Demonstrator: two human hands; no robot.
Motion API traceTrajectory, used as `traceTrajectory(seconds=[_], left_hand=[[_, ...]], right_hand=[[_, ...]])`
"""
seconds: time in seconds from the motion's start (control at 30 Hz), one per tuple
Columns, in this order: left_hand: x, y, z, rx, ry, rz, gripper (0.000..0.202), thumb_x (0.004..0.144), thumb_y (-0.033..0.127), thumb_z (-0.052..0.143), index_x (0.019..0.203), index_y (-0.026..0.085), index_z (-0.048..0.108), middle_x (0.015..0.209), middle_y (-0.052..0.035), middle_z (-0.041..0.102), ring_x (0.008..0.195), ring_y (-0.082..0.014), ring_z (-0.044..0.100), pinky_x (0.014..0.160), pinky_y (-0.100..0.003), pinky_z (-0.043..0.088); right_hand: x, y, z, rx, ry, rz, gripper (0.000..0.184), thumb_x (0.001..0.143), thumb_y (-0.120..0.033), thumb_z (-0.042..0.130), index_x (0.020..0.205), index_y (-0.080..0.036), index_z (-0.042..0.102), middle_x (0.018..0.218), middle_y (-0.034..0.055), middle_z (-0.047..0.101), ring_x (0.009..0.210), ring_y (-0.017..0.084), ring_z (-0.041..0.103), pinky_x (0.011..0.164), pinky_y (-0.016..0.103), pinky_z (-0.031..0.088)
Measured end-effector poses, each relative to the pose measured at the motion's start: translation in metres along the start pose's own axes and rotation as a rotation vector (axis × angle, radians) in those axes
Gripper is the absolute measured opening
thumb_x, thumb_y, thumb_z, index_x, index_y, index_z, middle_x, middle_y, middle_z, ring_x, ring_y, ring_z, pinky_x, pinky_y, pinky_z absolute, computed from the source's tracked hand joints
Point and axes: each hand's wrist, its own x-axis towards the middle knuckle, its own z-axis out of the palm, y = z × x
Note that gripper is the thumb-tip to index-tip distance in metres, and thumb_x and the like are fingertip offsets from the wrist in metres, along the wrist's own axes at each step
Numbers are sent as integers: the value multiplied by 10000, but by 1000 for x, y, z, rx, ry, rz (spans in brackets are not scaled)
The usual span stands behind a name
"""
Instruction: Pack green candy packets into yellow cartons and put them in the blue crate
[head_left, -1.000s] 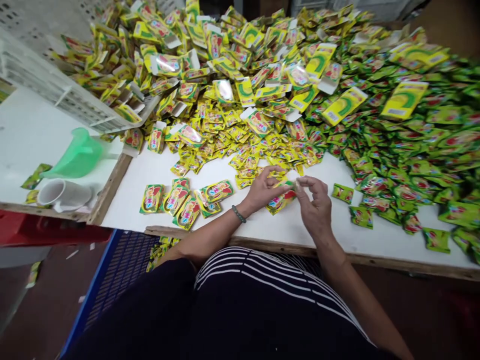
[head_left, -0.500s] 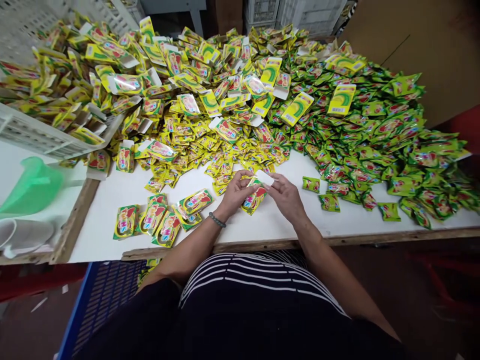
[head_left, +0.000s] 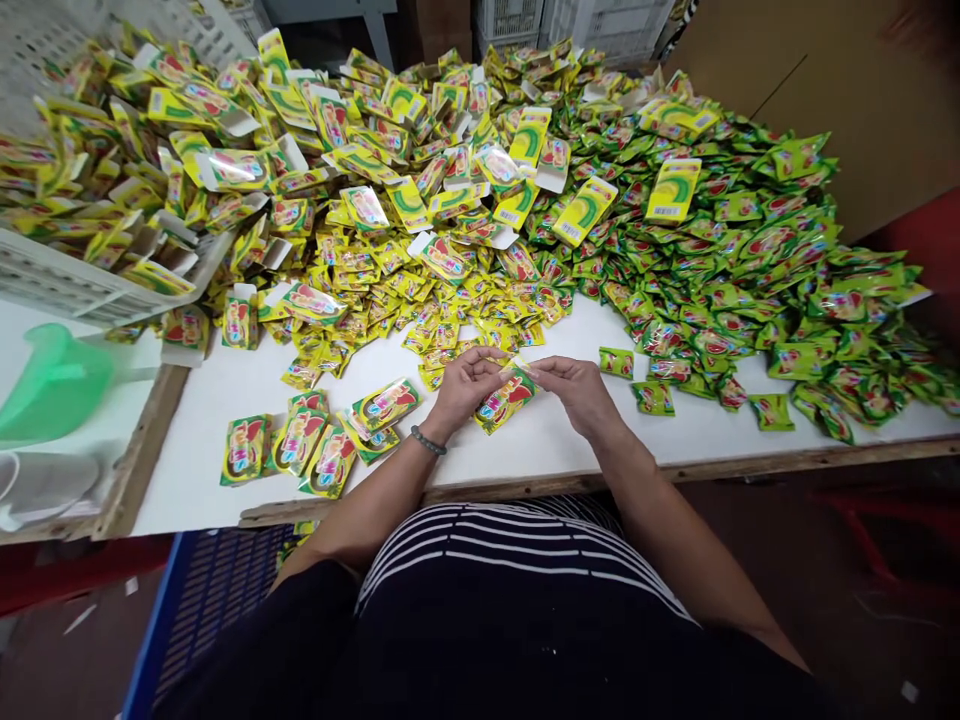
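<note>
Pinching a small printed carton (head_left: 506,400) at the table's (head_left: 555,445) six-o'clock edge, the left hand (head_left: 466,385) steadies its body while the right hand (head_left: 576,393) squeezes the two-o'clock end flap (head_left: 525,369), apparently mid-closing; seating it calls for counter-pressure.

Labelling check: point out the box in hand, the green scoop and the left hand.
box (head_left: 510,402), head view, on its printed front face.
green scoop (head_left: 52,385), head view, on the middle of its bowl.
left hand (head_left: 466,385), head view, on the back of the hand.
</note>
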Motion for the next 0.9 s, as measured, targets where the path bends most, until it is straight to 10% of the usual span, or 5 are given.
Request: traceTrajectory(seconds=[0.23, 0.67, 0.9], left_hand=[[-2, 1, 2, -41, 4, 7, 513, 592, 421, 860, 951, 153, 609, 670, 22, 682, 555, -81, 594, 551, -199, 440], [-1, 5, 4, 13, 17, 37, 584, 615, 473, 824, 1035, 176, 548, 623, 50, 631, 482, -60, 490, 502, -193, 361], [-26, 58, -48, 909, -130, -6, 376, 782, 468, 652, 1032, 186, 642, 611, 20, 624, 507, -106, 487, 514, -231, 327]], right_hand=[[-6, 4, -12, -21, -134, -32, 257, 680, -457, 773, 845, -260, 789, 848, 1, 772, 819, 193, 674, 854, 377, 515], [-31, 22, 32, -400, 210, -490, 335, 910, -405, 559, 1164, -244, 706, 1105, 79, 729, 1046, 225, 628, 944, 425, 507], [-12, 30, -3, -664, 158, -511, 307, 932, -337, 479, 1057, -220, 734, 1079, 89, 743, 1035, 226, 649, 951, 417, 503]])
